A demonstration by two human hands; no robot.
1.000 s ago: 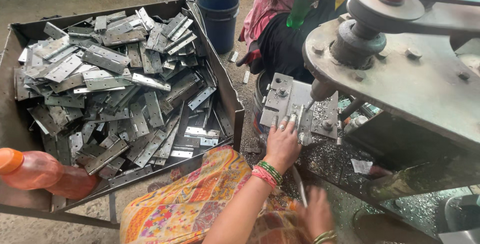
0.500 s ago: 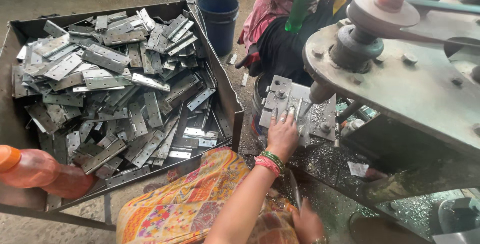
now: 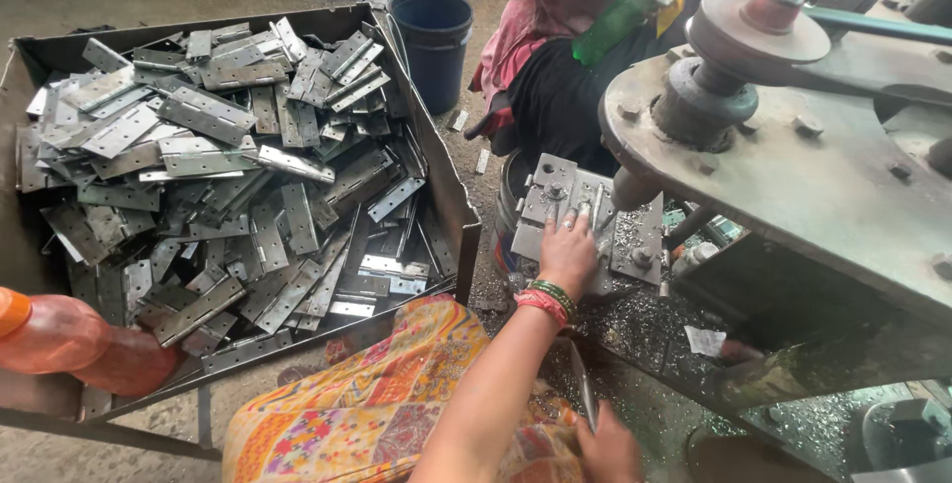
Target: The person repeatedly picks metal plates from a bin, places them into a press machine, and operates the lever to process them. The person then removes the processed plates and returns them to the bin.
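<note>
While the heavy grey drill press (image 3: 793, 176) looms at the right, one hand works on its plate.

Left of the press sits a big rusty metal bin (image 3: 451, 195) heaped with silver steel hinges (image 3: 218, 185). Under the press spindle lies a grey metal jig plate (image 3: 555, 195); the left hand (image 3: 567, 253) rests on it, fingers spread flat, gripping nothing. Below the press, the right hand (image 3: 607, 451) is closed around a thin metal rod (image 3: 583, 396).

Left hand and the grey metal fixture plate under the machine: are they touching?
Touching. The head view shows the left hand lying flat on the fixture plate, fingers spread across its top with no gap visible.
</note>
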